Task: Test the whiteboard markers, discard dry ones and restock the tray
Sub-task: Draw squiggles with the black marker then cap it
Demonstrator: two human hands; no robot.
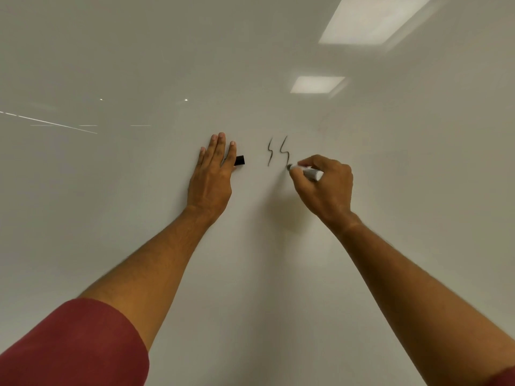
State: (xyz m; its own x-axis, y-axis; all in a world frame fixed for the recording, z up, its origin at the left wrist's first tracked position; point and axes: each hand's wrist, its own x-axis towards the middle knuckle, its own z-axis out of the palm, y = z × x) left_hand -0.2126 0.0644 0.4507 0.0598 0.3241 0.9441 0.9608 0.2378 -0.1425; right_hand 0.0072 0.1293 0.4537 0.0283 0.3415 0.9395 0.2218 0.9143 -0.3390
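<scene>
Marker (306, 172): white barrel, dark tip touching the whiteboard (139, 65) at the foot of the right-hand squiggle. Right hand (323, 188) grips it, fingers curled round the barrel. 2 dark squiggles (278, 151) on the board, side by side. Left hand (213, 174) lies flat on the board, fingers straight, black cap (239, 160) pinned under thumb side. Red sleeve (75, 346) on left arm.

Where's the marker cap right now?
In the head view, the black cap is left of centre, held against the whiteboard by the left hand, left of the two squiggles.
</scene>
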